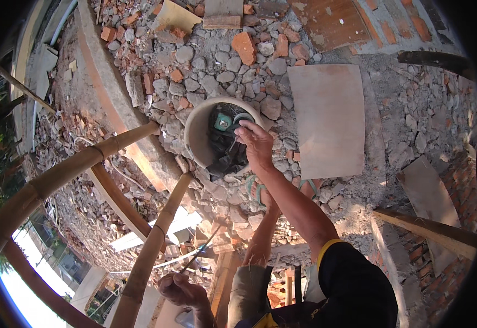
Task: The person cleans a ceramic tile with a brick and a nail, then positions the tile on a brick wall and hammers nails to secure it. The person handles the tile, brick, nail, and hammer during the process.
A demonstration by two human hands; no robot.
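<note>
A pale round bucket stands on the rubble in front of me. Inside it lie a green, rounded case like a tape measure and a jumble of dark items. My right hand reaches over the bucket's right side, fingers pinched together near a pale round piece. Something dark and slender shows at those fingertips, but I cannot make out what it is. Down at the lower left, my left hand is closed around a thin rod, whose far end slants up and to the right.
Bamboo poles cross the left side close to my left hand. Broken bricks and stones cover the ground. A flat grey board lies right of the bucket. My sandalled feet are just below it. A wooden beam juts in from the right.
</note>
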